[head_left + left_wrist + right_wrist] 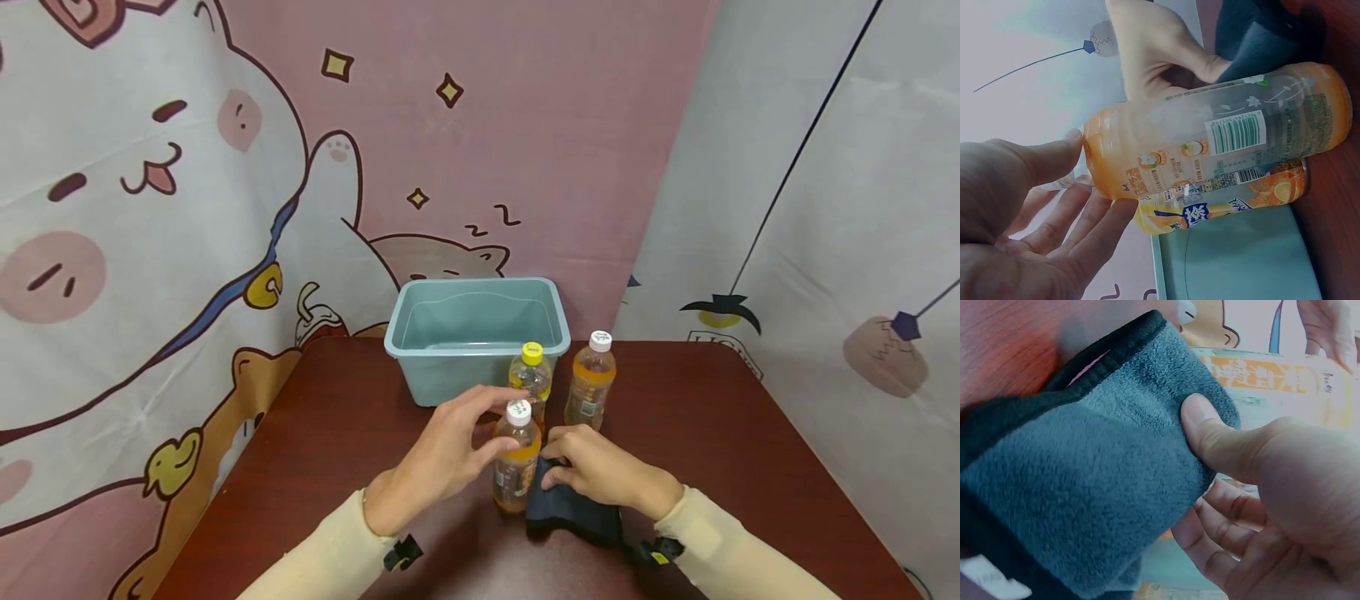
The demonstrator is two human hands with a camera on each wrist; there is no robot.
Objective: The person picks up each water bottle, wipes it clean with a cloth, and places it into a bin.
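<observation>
My left hand holds a clear plastic drink bottle near its neck, thumb on the near side and fingers round the far side. The bottle has a white cap and an orange-banded label, and it stands upright on the table. Just right of it, my right hand pinches the edge of a dark blue-grey fleecy cloth between thumb and fingers. The cloth has black edging and a white tag, and lies partly folded beside the bottle. Behind the held bottle stands a yellow-capped bottle, partly covered by it.
Another white-capped bottle stands beyond my right hand. A light blue-green plastic bin sits at the back of the dark red-brown table. Behind the table hangs a backdrop with cartoon animals.
</observation>
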